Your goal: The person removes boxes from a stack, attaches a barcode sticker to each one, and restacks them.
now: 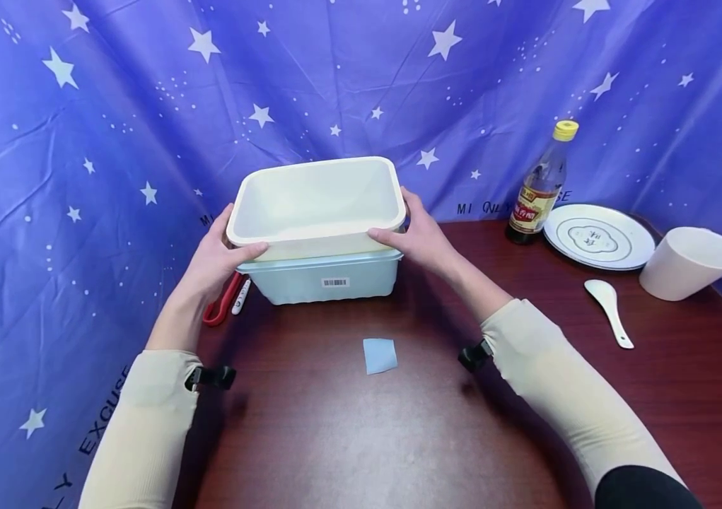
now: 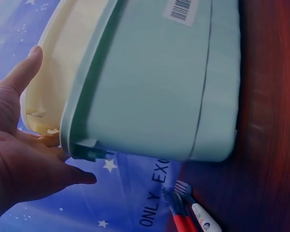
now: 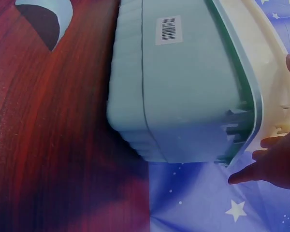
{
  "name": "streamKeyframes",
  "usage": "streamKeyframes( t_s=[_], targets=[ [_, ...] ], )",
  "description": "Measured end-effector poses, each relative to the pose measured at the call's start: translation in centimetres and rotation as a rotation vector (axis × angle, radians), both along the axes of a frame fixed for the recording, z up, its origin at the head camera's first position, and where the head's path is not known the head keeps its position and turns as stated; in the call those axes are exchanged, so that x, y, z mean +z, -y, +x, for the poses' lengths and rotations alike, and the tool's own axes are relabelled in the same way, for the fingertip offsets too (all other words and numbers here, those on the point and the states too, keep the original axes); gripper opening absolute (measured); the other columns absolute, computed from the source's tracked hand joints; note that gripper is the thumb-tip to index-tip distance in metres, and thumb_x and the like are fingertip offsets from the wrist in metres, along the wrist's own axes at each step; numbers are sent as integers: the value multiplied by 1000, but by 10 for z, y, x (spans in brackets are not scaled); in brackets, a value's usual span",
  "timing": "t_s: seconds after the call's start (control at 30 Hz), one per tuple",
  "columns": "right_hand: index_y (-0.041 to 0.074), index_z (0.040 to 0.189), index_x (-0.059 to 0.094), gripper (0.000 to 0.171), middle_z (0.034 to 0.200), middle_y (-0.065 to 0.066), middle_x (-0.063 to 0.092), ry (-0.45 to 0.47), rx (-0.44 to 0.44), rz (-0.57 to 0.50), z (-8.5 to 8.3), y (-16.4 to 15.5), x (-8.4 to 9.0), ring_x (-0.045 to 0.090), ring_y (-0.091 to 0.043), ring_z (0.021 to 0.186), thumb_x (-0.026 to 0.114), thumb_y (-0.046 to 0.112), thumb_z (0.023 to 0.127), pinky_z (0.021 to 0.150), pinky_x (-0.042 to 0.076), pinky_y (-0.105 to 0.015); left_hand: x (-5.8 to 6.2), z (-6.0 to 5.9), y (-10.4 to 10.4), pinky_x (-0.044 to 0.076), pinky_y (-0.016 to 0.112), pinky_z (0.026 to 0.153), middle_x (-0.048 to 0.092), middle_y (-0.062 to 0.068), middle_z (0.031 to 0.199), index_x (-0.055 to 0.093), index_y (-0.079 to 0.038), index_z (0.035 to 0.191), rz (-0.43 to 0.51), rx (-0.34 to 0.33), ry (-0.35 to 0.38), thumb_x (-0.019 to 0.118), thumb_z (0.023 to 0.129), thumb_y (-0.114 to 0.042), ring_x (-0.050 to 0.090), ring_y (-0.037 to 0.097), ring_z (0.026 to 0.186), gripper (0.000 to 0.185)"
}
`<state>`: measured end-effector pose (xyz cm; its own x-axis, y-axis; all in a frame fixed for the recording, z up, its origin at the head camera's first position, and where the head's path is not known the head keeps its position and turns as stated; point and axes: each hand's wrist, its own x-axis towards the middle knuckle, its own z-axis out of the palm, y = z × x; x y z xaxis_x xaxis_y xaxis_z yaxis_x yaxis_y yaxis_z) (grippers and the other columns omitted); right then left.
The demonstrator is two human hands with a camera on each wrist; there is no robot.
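A cream-white plastic bin [image 1: 322, 247] sits partly inside a light blue-green bin [image 1: 290, 284], which stands on the table near the curtain and has a barcode label on its front. My left hand [image 1: 211, 256] grips the cream bin at its left end, thumb on the front wall and fingers round the side. At the opposite end my right hand [image 1: 423, 237] holds it the same way, thumb over the front rim. Both wrist views show the cream bin's lower part dipping behind the rim of the blue-green bin [image 2: 145, 87].
Left of the bins lie a red-handled tool [image 1: 223, 300] and a white-handled fork [image 2: 205, 217]. A blue paper piece [image 1: 380, 355] lies in front. To the right are a yellow-capped bottle [image 1: 534, 201], stacked plates [image 1: 628, 244], a white spoon [image 1: 607, 304] and a white cup [image 1: 672, 265].
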<state>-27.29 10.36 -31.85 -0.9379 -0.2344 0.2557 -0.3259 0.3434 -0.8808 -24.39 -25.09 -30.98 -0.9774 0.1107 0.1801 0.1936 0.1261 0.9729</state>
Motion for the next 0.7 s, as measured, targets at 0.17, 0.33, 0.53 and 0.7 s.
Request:
streamKeyframes(
  t_s=[0.17,0.33,0.53,0.7],
  targets=[
    [8,159,23,100,151,-15,43,10,4,17,-1,3,-8,41,-23,138,82,36,84,116,29,-40,-6,0,3,43,25,99,44,11,149,24,-17,161,-3,-3,13,78,86,-2,46,20,129,93],
    [10,158,27,97,142,-14,51,26,0,39,1,4,-15,48,-24,130,83,38,83,111,35,-41,-11,1,5,36,34,108,41,9,152,21,-18,162,-66,22,41,78,87,-6,39,18,136,96],
    [15,158,27,97,135,-13,56,2,-21,115,2,3,-23,53,-27,123,81,44,83,107,39,-44,-18,1,7,31,45,113,39,10,155,19,-22,163,-157,38,49,81,85,-13,37,21,138,100],
    [16,155,30,92,126,-11,60,-47,-13,117,3,4,-25,56,-26,116,80,45,84,102,43,-45,-20,0,8,30,48,113,37,11,157,18,-22,163,-188,31,37,82,85,-15,35,23,140,101]
  ],
)
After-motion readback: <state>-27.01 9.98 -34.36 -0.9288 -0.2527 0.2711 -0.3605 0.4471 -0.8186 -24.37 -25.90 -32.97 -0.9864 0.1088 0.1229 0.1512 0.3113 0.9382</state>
